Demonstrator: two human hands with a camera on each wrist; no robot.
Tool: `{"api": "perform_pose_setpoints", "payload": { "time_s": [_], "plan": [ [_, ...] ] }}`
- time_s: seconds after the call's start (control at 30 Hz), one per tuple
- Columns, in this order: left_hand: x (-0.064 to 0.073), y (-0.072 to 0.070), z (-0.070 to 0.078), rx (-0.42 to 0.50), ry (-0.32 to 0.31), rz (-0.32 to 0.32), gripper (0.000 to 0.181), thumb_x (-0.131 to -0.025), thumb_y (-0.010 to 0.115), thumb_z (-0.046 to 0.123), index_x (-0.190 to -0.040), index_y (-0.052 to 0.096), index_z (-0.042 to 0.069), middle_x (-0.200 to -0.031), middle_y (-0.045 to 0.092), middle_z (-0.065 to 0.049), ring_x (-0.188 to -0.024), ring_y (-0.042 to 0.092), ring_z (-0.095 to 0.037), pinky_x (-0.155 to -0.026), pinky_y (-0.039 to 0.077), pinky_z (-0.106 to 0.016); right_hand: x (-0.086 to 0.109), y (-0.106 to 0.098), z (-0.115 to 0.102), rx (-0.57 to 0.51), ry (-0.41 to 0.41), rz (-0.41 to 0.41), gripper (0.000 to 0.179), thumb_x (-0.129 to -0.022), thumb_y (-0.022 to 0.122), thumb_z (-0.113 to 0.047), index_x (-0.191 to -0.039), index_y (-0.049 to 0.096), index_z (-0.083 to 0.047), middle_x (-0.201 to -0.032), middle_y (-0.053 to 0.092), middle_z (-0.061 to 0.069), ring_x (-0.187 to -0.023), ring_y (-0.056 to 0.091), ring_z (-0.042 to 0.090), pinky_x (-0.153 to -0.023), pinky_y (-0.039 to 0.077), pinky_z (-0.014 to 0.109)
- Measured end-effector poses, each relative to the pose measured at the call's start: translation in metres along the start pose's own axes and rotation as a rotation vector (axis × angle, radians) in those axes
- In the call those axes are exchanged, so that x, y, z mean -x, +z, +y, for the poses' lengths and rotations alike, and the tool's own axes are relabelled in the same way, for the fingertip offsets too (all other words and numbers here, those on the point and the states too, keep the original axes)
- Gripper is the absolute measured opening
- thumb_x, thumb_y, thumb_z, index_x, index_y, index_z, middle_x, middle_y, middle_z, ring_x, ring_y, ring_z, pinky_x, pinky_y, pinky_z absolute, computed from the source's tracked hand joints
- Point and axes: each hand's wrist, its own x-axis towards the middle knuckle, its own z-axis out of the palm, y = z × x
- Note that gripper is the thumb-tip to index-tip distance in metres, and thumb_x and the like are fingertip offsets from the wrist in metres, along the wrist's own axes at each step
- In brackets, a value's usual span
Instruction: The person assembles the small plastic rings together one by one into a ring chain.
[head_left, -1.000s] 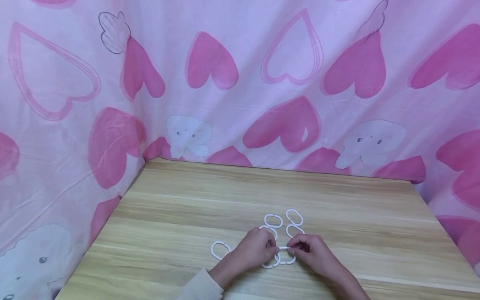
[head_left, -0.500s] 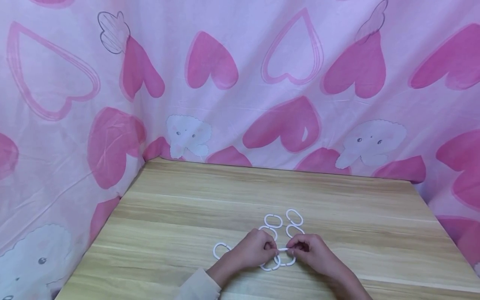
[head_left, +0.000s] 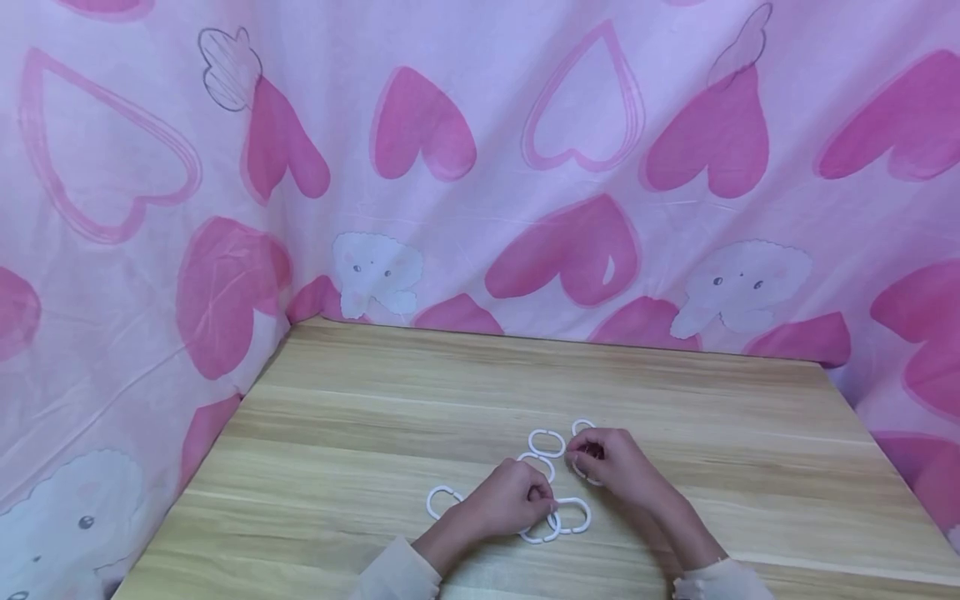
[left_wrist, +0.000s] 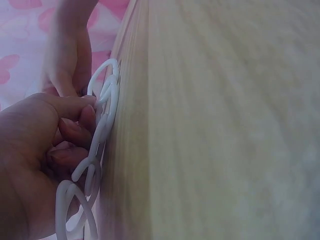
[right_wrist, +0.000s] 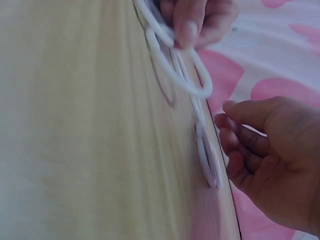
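White oval split links lie clustered, some joined.

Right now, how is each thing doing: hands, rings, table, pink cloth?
Left hand: pinching where two white rings meet.
Right hand: fingers loosely curled, holding nothing that I can see.
Two white rings: apparently linked.
Leftmost ring: lying down, partly hidden by the left wrist.
Upper-middle ring: lying down; linking unclear.
Upper-right ring: partly hidden by the right hand.
Table: flat.
Pink cloth: hanging, creased.
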Motion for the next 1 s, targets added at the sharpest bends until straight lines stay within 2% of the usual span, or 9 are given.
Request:
{"api": "perform_pose_setpoints", "payload": {
  "time_s": [0.2, 0.27, 0.4, 0.57, 0.7, 0.9, 1.0],
  "plan": [
    [-0.001, 0.002, 0.0, -0.014, 0.009, -0.003, 0.013, -0.09, 0.073, 0.011, -0.078, 0.076, 0.008, -0.053, 0.057, 0.011, -0.044, 0.039, 0.01, -0.047, 0.038, -0.011, -0.015, -0.018, 0.017, 0.106, 0.068, 0.127, 0.007, -0.09, 0.071, -0.002, -0.095, 0.075, -0.002, -0.078, 0.071, 0.005, -0.067, 0.054, 0.001, -0.06, 0.049, 0.02],
    [-0.001, 0.002, 0.001, -0.015, 0.012, -0.002, 0.013, -0.09, 0.073, 0.011, -0.078, 0.076, 0.009, -0.053, 0.057, 0.011, -0.044, 0.039, 0.01, -0.046, 0.038, -0.011, -0.017, -0.024, 0.023, 0.156, 0.1, 0.143, 0.006, -0.089, 0.072, -0.003, -0.094, 0.075, -0.002, -0.078, 0.071, 0.004, -0.069, 0.054, 0.003, -0.062, 0.048, 0.02],
    [0.0, 0.001, 0.001, -0.005, 0.005, -0.005, 0.013, -0.09, 0.073, 0.01, -0.078, 0.076, 0.008, -0.053, 0.057, 0.011, -0.044, 0.04, 0.01, -0.046, 0.038, -0.012, -0.018, -0.031, 0.029, 0.218, 0.181, 0.123, 0.003, -0.089, 0.074, -0.008, -0.09, 0.075, -0.005, -0.077, 0.069, 0.002, -0.072, 0.054, 0.008, -0.065, 0.046, 0.021],
    [0.0, -0.001, 0.002, 0.023, -0.007, -0.004, 0.012, -0.09, 0.073, 0.008, -0.078, 0.076, 0.007, -0.054, 0.058, 0.009, -0.044, 0.041, 0.008, -0.046, 0.037, -0.012, -0.023, -0.03, 0.027, 0.231, 0.281, 0.077, 0.008, -0.089, 0.076, -0.015, -0.086, 0.074, -0.008, -0.074, 0.065, 0.001, -0.073, 0.053, 0.014, -0.066, 0.044, 0.024],
    [0.0, -0.001, 0.001, 0.023, 0.004, -0.001, 0.013, -0.09, 0.072, 0.008, -0.078, 0.076, 0.007, -0.053, 0.058, 0.009, -0.043, 0.04, 0.009, -0.045, 0.036, -0.012, -0.027, -0.029, 0.024, 0.265, 0.304, 0.068, 0.009, -0.089, 0.075, -0.011, -0.082, 0.072, -0.006, -0.071, 0.063, 0.002, -0.069, 0.052, 0.014, -0.064, 0.043, 0.025],
    [0.001, 0.0, 0.0, 0.0, 0.037, 0.003, 0.013, -0.09, 0.072, 0.009, -0.079, 0.076, 0.008, -0.053, 0.057, 0.01, -0.043, 0.038, 0.011, -0.044, 0.036, -0.011, -0.028, -0.028, 0.019, 0.248, 0.331, 0.054, 0.008, -0.091, 0.069, -0.003, -0.082, 0.07, -0.001, -0.07, 0.063, 0.005, -0.066, 0.054, 0.016, -0.06, 0.045, 0.028],
    [0.001, 0.0, 0.001, 0.009, 0.029, 0.006, 0.013, -0.09, 0.072, 0.009, -0.078, 0.076, 0.007, -0.052, 0.056, 0.011, -0.043, 0.038, 0.011, -0.044, 0.036, -0.011, -0.027, -0.027, 0.017, 0.248, 0.334, 0.046, 0.008, -0.092, 0.067, -0.002, -0.084, 0.068, -0.001, -0.073, 0.063, 0.006, -0.068, 0.055, 0.018, -0.062, 0.045, 0.029]
  ]
}}
